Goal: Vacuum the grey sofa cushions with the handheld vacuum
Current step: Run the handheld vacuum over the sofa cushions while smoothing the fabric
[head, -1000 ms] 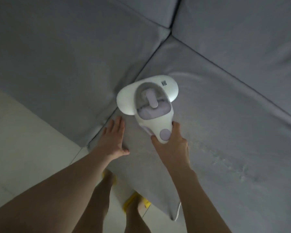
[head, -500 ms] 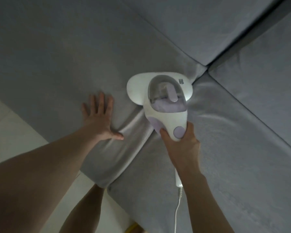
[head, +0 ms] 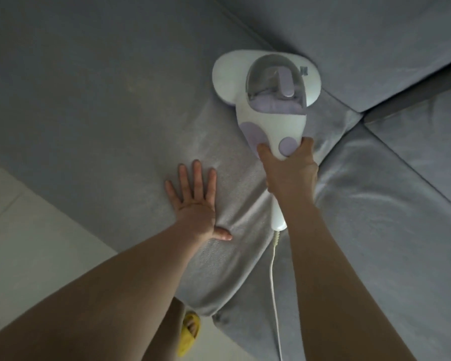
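A white and lilac handheld vacuum (head: 268, 97) rests head-down on the grey seat cushion (head: 130, 105), close to where the seat meets the back cushion (head: 349, 43). My right hand (head: 289, 173) grips the vacuum's handle. Its white cord (head: 274, 290) trails down along my right forearm. My left hand (head: 195, 201) lies flat with fingers spread on the seat cushion, to the left of the handle, beside a crease in the fabric. A second seat cushion (head: 391, 220) lies to the right.
Pale tiled floor (head: 31, 230) shows at the left beyond the sofa's front edge. My foot in a yellow slipper (head: 189, 332) stands on the floor beneath the cushion corner. A dark gap (head: 414, 97) runs between cushions at the upper right.
The vacuum has been pushed forward along the seam toward the back cushion. My left hand shifted from the cushion corner onto the left seat cushion and now presses flat, closer to the handle.
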